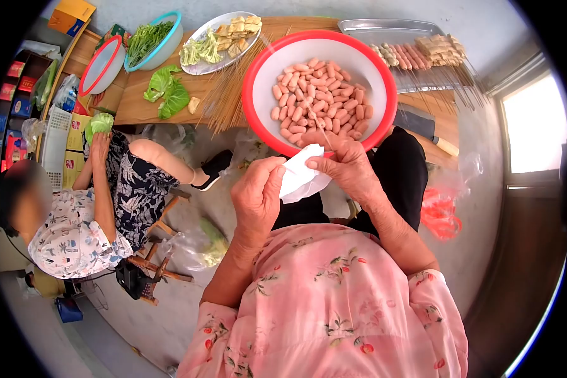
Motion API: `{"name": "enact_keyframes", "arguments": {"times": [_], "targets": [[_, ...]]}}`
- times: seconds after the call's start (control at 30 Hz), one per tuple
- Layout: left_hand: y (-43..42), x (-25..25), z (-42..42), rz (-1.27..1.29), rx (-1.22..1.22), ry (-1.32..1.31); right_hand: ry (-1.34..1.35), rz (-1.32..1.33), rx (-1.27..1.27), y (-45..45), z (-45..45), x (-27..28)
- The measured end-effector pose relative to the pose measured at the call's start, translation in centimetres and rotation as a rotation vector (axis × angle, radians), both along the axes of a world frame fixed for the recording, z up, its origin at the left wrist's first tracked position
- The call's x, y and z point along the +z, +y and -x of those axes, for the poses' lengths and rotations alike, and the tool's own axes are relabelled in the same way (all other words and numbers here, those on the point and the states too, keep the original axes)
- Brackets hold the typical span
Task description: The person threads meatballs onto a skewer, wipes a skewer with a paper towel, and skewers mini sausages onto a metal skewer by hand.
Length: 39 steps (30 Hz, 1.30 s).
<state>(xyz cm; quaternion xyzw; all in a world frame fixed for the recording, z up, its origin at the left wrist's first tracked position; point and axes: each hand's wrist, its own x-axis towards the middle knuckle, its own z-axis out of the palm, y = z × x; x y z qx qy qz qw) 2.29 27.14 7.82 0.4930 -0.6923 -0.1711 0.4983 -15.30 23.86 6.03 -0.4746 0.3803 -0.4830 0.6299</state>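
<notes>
By the desk's near edge (132, 117), pinching a white sheet (299, 181) between left hand (256, 189) and right hand (348, 169). Facing pink sausages (325, 96).

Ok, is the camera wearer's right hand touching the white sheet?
Touching. The head view shows the right hand with its thumb tip laid directly on the white sheet, near its upper right edge.
</notes>
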Motion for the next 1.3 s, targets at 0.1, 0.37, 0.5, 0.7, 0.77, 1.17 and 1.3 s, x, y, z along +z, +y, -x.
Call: {"name": "enact_keyframes", "arguments": {"times": [0.1,0.37,0.5,0.7,0.77,1.17,1.3], "targets": [[-0.1,-0.1,-0.3,-0.095,0.016,0.031,0.071,-0.052,0.07,0.3,-0.1,0.0],[-0.4,-1.0,-0.1,-0.652,-0.154,0.838,-0.118,-0.212,-0.141,0.6,-1.1,-1.1],[0.2,0.1,0.4,-0.774,-0.195,0.784,-0.241,-0.361,-0.177,1.0,-0.6,2.2],[3.3,9.6,-0.4,-0.367,-0.458,0.563,-0.215,-0.221,-0.318,0.4,2.9,-0.6],[3.8,12.5,-2.2,-0.098,-0.873,0.339,-0.172,-0.26,-0.348,0.7,3.1,-1.6],[3.3,12.9,4.1,0.191,-1.023,0.33,-0.068,-0.319,-0.319,1.0,3.0,-4.1],[4.0,13.5,5.0,0.209,-1.05,0.396,-0.085,-0.32,-0.349,0.8,2.9,-4.3]]}}
